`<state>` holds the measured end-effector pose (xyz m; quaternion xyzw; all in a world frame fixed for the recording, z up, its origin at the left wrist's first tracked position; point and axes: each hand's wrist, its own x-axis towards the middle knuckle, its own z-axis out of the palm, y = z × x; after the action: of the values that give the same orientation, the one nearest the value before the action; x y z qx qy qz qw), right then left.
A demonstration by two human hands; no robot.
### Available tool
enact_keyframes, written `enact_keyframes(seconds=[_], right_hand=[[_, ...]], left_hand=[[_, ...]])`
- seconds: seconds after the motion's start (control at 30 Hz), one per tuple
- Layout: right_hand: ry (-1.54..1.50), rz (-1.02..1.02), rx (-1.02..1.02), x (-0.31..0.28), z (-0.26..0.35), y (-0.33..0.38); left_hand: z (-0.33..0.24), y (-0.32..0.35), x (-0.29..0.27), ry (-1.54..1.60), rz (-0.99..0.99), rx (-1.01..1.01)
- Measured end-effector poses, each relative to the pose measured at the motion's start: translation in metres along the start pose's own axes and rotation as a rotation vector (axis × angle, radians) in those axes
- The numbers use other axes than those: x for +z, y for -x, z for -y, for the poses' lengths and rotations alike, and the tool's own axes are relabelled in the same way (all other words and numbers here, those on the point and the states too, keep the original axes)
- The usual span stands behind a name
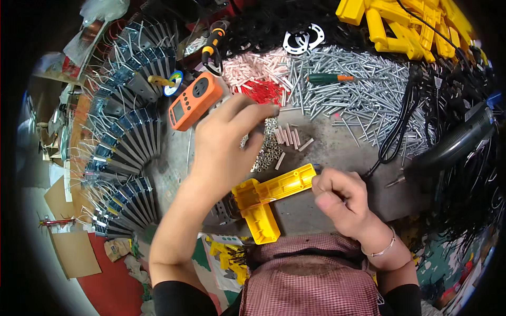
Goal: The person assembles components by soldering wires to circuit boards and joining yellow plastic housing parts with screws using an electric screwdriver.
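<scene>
My left hand [224, 145] reaches over the bench with curved fingers, thumb and forefinger apart, above a pile of small metal nuts [269, 154]. Nothing shows between its fingers, though the fingertips are partly hidden. In front of me a yellow plastic housing half [263, 224] lies with its hollow, ribbed side up, its long arm pointing right. My right hand [342, 203] is closed in a fist beside the end of that arm. What it holds, if anything, is hidden. Several pale pink sleeves [287, 137] lie next to the nuts.
Long metal screws [353, 73] are heaped at the back, with a green-handled screwdriver [327, 78] on them. Red pieces [261, 92] and an orange meter [195, 100] lie behind my left hand. Wired dark parts [132, 142] line the left; a dark power tool [453, 139] and cables are right.
</scene>
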<state>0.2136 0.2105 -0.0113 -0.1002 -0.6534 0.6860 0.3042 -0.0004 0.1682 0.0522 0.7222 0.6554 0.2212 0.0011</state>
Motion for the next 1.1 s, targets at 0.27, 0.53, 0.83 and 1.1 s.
enact_keyframes(seconds=[0.27, 0.53, 0.83, 1.1], right_hand=[[0.177, -0.21, 0.057, 0.033, 0.019, -0.01], [0.15, -0.35, 0.135, 0.042, 0.022, -0.023], [0.185, -0.238, 0.196, 0.045, 0.017, -0.023], [0.094, -0.298, 0.199, 0.05, 0.023, -0.013]], left_hand=[[-0.047, 0.054, 0.007, 1.229, -0.448, -0.59], [-0.059, 0.07, 0.012, 1.262, -0.358, -0.641], [-0.046, 0.083, 0.006, 1.099, -0.259, -0.51], [-0.039, 0.108, -0.002, 1.285, -0.364, -0.605]])
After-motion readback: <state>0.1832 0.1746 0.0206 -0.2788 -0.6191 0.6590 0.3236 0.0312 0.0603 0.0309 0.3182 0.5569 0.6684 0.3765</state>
